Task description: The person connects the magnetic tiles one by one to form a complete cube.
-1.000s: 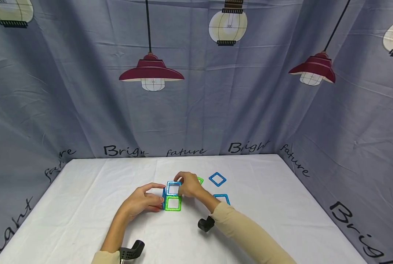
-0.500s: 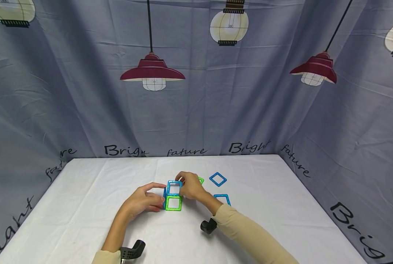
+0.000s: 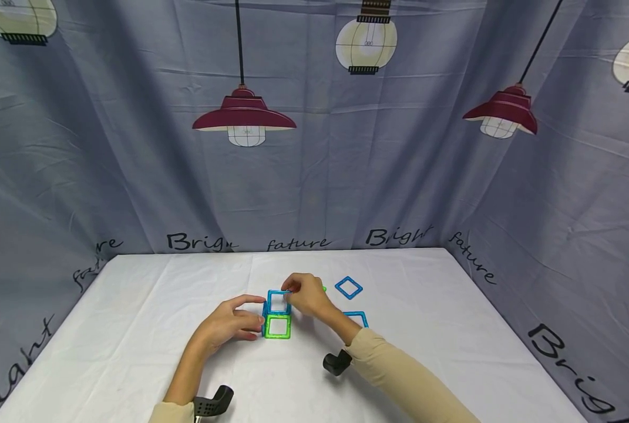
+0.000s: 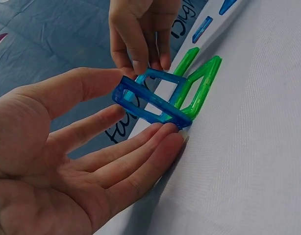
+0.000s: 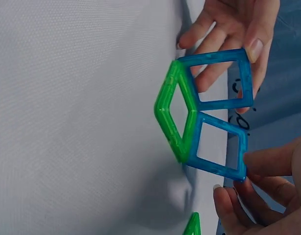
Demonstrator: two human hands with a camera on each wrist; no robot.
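A green square magnetic tile (image 3: 278, 337) lies on the white table. Two blue square magnetic tiles stand on its edges: a left one (image 4: 155, 100) along its left side and a far one (image 5: 216, 170) along its far side. My left hand (image 3: 229, 320) holds the left blue tile, one digit at its top corner and other fingers low near its base. With its fingertips, my right hand (image 3: 308, 295) pinches the upper right corner of the far blue tile. In the right wrist view the blue tiles meet near the green tile and spread apart higher up.
A blue diamond-shaped tile (image 3: 348, 287) lies at the back right. Nearer, another blue tile (image 3: 357, 317) is partly hidden by the right forearm. Behind the right hand, a bit of a green tile (image 5: 192, 225) shows. A patterned grey curtain (image 3: 314, 194) hangs behind the table.
My right hand has shifted slightly, its fingertips now further over the far blue tile's corner. The green tile behind it is more covered. My left hand stays almost still.
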